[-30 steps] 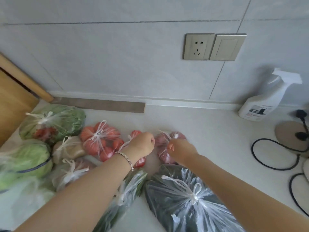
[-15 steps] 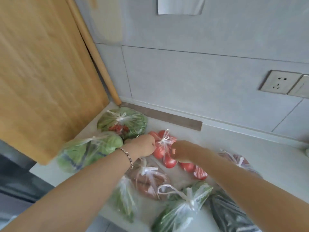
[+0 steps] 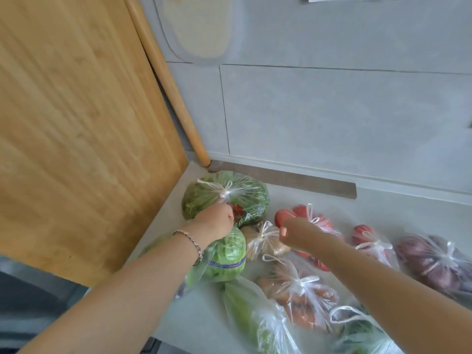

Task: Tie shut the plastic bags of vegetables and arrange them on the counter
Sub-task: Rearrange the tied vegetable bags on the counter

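Grey bench: carries the tied clear plastic bags, grouped toward its back left corner.
Leafy greens bag: rearmost on the left, nearest the wall, with a white knot on top.
Lettuce bag: directly in front of the Leafy greens bag and touching it. Its top is hidden under the Left hand.
Left hand: fingers curled into a fist at the top of the Lettuce bag. Cannot tell whether it grips the plastic. Bracelet on the wrist.
Right hand: fingers curled narrow, thumbnail toward the camera, no plastic visible in it. It is held above the bags.
Pale brown bag: knotted, between the two hands.
Tomato bag: knotted, behind the Right hand.
Small tomato bag: knotted, right of the forearm.
Purple bag: knotted, at the far right.
Orange-brown bag: knotted, front row.
Long green bag: nearest the camera.
Wooden board: upright at the left end of the bench.
Rolling pin: leaning in the corner beside the board.
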The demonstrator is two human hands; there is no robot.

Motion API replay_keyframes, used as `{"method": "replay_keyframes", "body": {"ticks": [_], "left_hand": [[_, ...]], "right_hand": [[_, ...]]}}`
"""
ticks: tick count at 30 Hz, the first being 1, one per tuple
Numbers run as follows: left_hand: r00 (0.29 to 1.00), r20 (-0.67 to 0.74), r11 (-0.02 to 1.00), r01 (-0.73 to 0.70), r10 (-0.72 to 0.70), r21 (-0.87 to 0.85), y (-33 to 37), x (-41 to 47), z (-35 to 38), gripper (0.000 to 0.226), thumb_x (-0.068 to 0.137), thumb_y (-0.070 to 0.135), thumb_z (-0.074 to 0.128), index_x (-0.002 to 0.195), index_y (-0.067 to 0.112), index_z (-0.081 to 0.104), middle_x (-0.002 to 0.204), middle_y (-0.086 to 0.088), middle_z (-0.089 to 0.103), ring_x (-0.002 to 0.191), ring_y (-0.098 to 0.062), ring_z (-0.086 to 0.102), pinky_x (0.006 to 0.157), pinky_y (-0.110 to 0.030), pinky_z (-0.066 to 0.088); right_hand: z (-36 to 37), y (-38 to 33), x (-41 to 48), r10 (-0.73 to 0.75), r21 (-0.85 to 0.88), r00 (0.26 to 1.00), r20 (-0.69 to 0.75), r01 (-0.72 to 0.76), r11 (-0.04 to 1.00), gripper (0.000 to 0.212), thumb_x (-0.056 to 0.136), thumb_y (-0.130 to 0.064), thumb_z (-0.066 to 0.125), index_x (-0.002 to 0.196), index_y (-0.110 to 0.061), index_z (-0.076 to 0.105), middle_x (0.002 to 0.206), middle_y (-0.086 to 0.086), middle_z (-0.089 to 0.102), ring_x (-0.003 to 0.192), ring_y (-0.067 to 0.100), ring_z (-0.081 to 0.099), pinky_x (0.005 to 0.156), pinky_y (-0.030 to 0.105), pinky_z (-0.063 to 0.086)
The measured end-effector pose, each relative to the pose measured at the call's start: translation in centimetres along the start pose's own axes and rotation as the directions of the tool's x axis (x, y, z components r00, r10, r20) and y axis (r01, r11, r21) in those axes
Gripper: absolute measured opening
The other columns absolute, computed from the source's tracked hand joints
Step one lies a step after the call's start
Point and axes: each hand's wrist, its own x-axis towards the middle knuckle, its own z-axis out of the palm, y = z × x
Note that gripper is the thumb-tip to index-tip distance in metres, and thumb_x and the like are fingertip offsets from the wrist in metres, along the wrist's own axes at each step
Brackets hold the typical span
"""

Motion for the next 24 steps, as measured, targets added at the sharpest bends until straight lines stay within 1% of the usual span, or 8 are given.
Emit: {"method": "replay_keyframes", "body": {"ticks": [3, 5, 7, 9, 15, 18, 20, 24], "left_hand": [[0.999, -0.040, 1.000, 0.001, -0.002, -0.013, -1.3, 2.7, 0.2, 0.023, 0.093, 0.013, 0.039, 0.095, 0.013, 0.062, 0.102, -0.005, 0.062, 0.098, -0.027, 0.059, 0.083, -0.035, 0.049], [0.998, -0.066, 1.000, 0.010, -0.012, -0.029, -2.4, 4.6, 0.2, 0.029, 0.092, 0.014, 0.043, 0.118, 0.015, 0.056, 0.114, -0.005, 0.059, 0.104, -0.026, 0.057, 0.090, -0.039, 0.048], [0.995, -0.095, 1.000, -0.023, 0.023, 0.009, -3.5, 6.6, 0.2, 0.038, 0.090, 0.012, 0.047, 0.127, 0.017, 0.049, 0.125, -0.004, 0.054, 0.110, -0.025, 0.055, 0.091, -0.041, 0.049], [0.993, -0.110, 0.999, -0.027, 0.032, 0.042, -4.4, 8.2, 0.0, 0.040, 0.088, 0.012, 0.051, 0.127, 0.018, 0.048, 0.132, -0.001, 0.050, 0.115, -0.025, 0.052, 0.092, -0.041, 0.048], [0.995, -0.050, 0.988, -0.077, 0.084, 0.133, -6.7, 12.9, 0.4, 0.021, 0.086, 0.023, 0.054, 0.106, 0.018, 0.053, 0.117, 0.000, 0.058, 0.110, -0.024, 0.055, 0.086, -0.040, 0.048], [0.989, 0.042, 0.964, -0.146, 0.140, 0.224, -7.7, 15.1, 0.2, 0.038, 0.086, 0.029, 0.055, 0.121, 0.018, 0.048, 0.125, -0.001, 0.054, 0.114, -0.026, 0.052, 0.091, -0.041, 0.046], [0.978, 0.121, 0.920, -0.202, 0.171, 0.336, -8.1, 16.5, -0.1, 0.046, 0.085, 0.033, 0.053, 0.128, 0.019, 0.044, 0.130, -0.004, 0.048, 0.120, -0.029, 0.043, 0.097, -0.041, 0.040], [0.944, 0.220, 0.790, -0.327, 0.246, 0.520, -7.9, 17.6, -0.3, 0.033, 0.086, 0.037, 0.046, 0.107, 0.016, 0.059, 0.120, -0.007, 0.047, 0.114, -0.030, 0.037, 0.099, -0.040, 0.030]], "right_hand": [[1.4, -0.1, 2.8, -0.030, -0.057, 1.000, -0.009, 0.029, 0.998, 0.026, 0.088, -0.024, 0.050, 0.109, -0.014, 0.062, 0.113, 0.005, 0.052, 0.111, 0.020, 0.051, 0.094, 0.029, 0.046], [2.0, -0.7, 4.2, -0.069, -0.082, 0.996, 0.050, 0.073, 0.994, 0.035, 0.089, -0.032, 0.052, 0.122, -0.023, 0.053, 0.125, 0.004, 0.048, 0.122, 0.022, 0.044, 0.103, 0.036, 0.039], [2.9, -1.2, 5.5, -0.107, -0.152, 0.990, 0.096, 0.121, 0.981, 0.045, 0.087, -0.038, 0.054, 0.129, -0.023, 0.047, 0.135, 0.005, 0.041, 0.128, 0.025, 0.037, 0.107, 0.041, 0.034], [3.6, -1.6, 6.5, -0.110, -0.267, 0.990, 0.092, 0.131, 0.955, 0.050, 0.086, -0.038, 0.055, 0.131, -0.020, 0.045, 0.137, 0.008, 0.039, 0.127, 0.026, 0.037, 0.105, 0.041, 0.036], [5.4, -2.4, 8.2, -0.068, -0.343, 0.996, 0.053, 0.082, 0.936, 0.051, 0.087, -0.034, 0.055, 0.132, -0.014, 0.040, 0.133, 0.008, 0.041, 0.118, 0.024, 0.042, 0.091, 0.034, 0.039], [6.0, -2.8, 8.6, -0.065, -0.398, 0.994, 0.093, 0.097, 0.912, 0.046, 0.088, -0.025, 0.055, 0.131, -0.016, 0.043, 0.130, 0.007, 0.042, 0.114, 0.024, 0.044, 0.085, 0.032, 0.039], [5.8, -3.1, 8.7, -0.020, -0.422, 0.991, 0.131, 0.074, 0.903, 0.044, 0.087, -0.025, 0.055, 0.129, -0.018, 0.046, 0.128, 0.006, 0.043, 0.114, 0.024, 0.044, 0.085, 0.032, 0.037], [4.8, -3.5, 8.3, 0.019, -0.373, 0.995, 0.097, 0.018, 0.928, 0.036, 0.075, -0.031, 0.070, 0.109, -0.024, 0.062, 0.109, 0.001, 0.057, 0.097, 0.021, 0.057, 0.073, 0.032, 0.039]]}}
